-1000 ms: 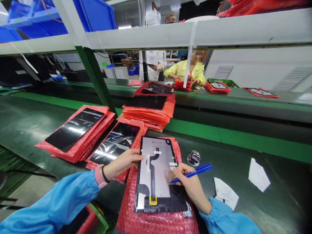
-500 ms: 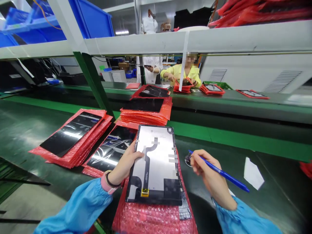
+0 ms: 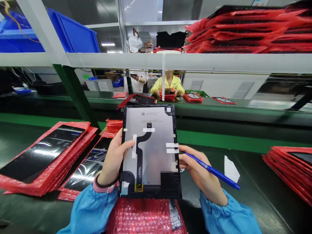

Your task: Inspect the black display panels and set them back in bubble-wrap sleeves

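My left hand (image 3: 114, 157) grips a tablet screen panel (image 3: 156, 162) by its left edge, thumb lying on the back. The panel's silver back faces me, with a black flex cable (image 3: 139, 162), pale tape strips and a black frame. My right hand (image 3: 200, 172) is closed around a blue pen (image 3: 214, 171); its fingertips are at the panel's right edge, beside two white strips, and may be touching it. Below the panel lies a red bubble-wrap bag (image 3: 138, 216). Something small and shiny behind my right fingers is mostly hidden.
Red bags topped by a black screen (image 3: 46, 152) lie at left, with another wrapped screen (image 3: 85, 172) beside them. A white paper scrap (image 3: 231, 169) and a red stack (image 3: 287, 175) are at right. A shelf beam (image 3: 136, 61) crosses overhead. Two people work beyond the bench.
The panel has risen off the red bag and is held more upright. My right hand, still with the pen, has come in to the panel's right edge. The camera view has shifted.
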`<state>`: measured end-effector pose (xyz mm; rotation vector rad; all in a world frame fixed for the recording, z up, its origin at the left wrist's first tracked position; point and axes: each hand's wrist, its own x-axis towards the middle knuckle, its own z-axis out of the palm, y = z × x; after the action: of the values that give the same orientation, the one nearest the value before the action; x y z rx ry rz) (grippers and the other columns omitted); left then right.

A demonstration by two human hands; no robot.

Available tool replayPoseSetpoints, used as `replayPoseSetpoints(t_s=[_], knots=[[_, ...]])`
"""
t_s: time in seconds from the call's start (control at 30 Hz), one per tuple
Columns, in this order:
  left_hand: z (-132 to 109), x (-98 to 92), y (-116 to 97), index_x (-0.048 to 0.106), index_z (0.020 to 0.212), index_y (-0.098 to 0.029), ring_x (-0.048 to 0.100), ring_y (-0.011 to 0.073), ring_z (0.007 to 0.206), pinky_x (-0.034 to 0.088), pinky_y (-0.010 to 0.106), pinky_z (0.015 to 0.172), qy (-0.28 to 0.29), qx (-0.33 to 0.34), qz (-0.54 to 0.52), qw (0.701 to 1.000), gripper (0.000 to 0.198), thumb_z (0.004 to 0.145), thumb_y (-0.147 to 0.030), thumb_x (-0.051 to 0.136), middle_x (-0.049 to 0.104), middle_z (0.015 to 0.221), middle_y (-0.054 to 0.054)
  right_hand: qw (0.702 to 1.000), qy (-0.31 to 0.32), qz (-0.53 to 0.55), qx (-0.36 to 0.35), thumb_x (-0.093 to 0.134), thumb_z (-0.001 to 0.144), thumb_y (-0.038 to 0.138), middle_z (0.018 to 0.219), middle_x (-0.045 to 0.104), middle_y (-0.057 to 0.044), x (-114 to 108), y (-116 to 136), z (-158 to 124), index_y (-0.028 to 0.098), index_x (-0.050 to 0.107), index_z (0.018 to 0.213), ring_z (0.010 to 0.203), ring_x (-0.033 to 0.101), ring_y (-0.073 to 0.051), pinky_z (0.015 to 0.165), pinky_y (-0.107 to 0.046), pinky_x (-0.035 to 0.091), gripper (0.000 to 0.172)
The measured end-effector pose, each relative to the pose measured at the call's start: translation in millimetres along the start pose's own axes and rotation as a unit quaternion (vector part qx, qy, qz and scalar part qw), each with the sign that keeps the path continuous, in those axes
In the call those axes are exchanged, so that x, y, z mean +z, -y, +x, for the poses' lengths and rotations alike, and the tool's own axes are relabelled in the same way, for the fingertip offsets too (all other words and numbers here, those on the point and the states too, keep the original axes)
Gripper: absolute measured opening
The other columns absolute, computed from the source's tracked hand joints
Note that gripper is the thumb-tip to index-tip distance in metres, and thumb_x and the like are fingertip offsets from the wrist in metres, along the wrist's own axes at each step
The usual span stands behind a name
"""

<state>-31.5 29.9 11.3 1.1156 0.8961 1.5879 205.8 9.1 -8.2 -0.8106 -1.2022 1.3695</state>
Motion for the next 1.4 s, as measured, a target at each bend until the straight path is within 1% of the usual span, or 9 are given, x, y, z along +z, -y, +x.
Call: replayPoseSetpoints(t_s=[0.2,0.43,0.53,0.83,1.0,1.13,1.2,1.27,1.4], knots=[[-2.6,11.6,-8.7,0.06,0.12,-0.022,0.069,0.0199,0.098,0.054,0.024,0.078,-0.004,0.025,-0.011,1.0,0.046,0.076,-0.017,0.071,0.072,0.109,0.001,0.995,-0.038,-0.091,-0.029,0.071,0.079,0.036,0.077,0.073,-0.002,3.2,10.8,9.3,0.021,0.076,0.088,0.067,0.066,-0.016,0.059,-0.023,0.053,0.018],[-2.8,7.0,-4.5,0.061,0.121,-0.026,0.064,0.0192,0.108,0.052,0.023,0.085,-0.006,0.034,0.013,0.999,0.048,0.076,-0.01,0.066,0.07,0.117,-0.002,0.975,-0.082,-0.191,-0.081,0.064,0.08,0.03,0.054,0.056,0.003,3.8,3.4,14.6,0.02,0.068,0.072,0.049,0.047,-0.012,0.045,-0.023,0.035,0.014],[-1.3,5.2,-3.0,0.061,0.121,-0.026,0.063,0.0203,0.11,0.051,0.024,0.087,-0.005,0.034,0.021,0.999,0.048,0.076,-0.01,0.065,0.069,0.119,-0.002,0.967,-0.093,-0.217,-0.098,0.061,0.079,0.026,0.052,0.052,0.003,4.7,1.0,16.8,0.02,0.067,0.07,0.048,0.043,-0.011,0.046,-0.024,0.034,0.013],[2.5,0.4,-4.1,0.064,0.115,-0.026,0.064,0.0194,0.106,0.051,0.022,0.085,0.015,0.035,0.028,0.999,0.038,0.078,-0.018,0.07,0.069,0.115,-0.002,0.992,0.004,-0.112,-0.051,0.056,0.09,0.036,0.066,0.065,0.0,4.5,0.2,14.0,0.02,0.07,0.077,0.061,0.059,-0.014,0.058,-0.022,0.047,0.025],[3.6,1.3,-2.2,0.064,0.113,-0.026,0.065,0.016,0.1,0.05,0.019,0.084,0.02,0.034,0.033,0.999,0.037,0.078,-0.017,0.07,0.07,0.11,-0.004,0.991,-0.028,-0.117,-0.065,0.062,0.087,0.038,0.057,0.057,0.002,2.4,-1.0,15.1,0.02,0.061,0.061,0.056,0.054,-0.011,0.051,-0.02,0.041,0.032],[4.0,1.5,0.2,0.061,0.116,-0.026,0.067,0.0147,0.083,0.052,0.02,0.073,0.032,0.024,0.026,0.999,0.041,0.077,-0.02,0.071,0.071,0.101,-0.003,0.999,-0.022,-0.043,-0.02,0.067,0.081,0.042,0.053,0.057,0.002,0.9,-2.3,23.2,0.019,0.059,0.057,0.051,0.055,-0.013,0.049,-0.022,0.044,0.034],[2.6,-0.3,1.2,0.062,0.115,-0.026,0.065,0.0127,0.07,0.052,0.02,0.065,0.024,0.039,0.053,0.998,0.038,0.078,-0.023,0.07,0.071,0.091,-0.003,0.999,-0.026,-0.019,-0.003,0.069,0.081,0.043,0.058,0.064,0.0,0.4,-1.9,27.7,0.02,0.064,0.064,0.055,0.061,-0.015,0.054,-0.024,0.05,0.028],[0.1,-2.8,2.2,0.063,0.114,-0.025,0.063,0.0125,0.063,0.051,0.02,0.059,0.016,0.06,0.119,0.991,0.034,0.08,-0.026,0.069,0.071,0.082,-0.003,0.998,-0.053,-0.019,-0.014,0.069,0.082,0.041,0.079,0.074,-0.004,-0.1,-0.3,30.0,0.021,0.07,0.085,0.074,0.07,-0.019,0.07,-0.029,0.056,0.02],[-4.1,-4.1,4.2,0.063,0.123,-0.023,0.071,0.0211,0.081,0.055,0.029,0.08,0.062,0.144,0.274,0.949,0.04,0.083,-0.02,0.065,0.075,0.094,0.003,0.992,-0.099,0.021,-0.073,0.071,0.082,0.037,0.133,0.062,-0.007,0.9,4.9,24.4,0.031,0.06,0.124,0.119,0.061,-0.026,0.101,-0.043,0.047,0.043]])
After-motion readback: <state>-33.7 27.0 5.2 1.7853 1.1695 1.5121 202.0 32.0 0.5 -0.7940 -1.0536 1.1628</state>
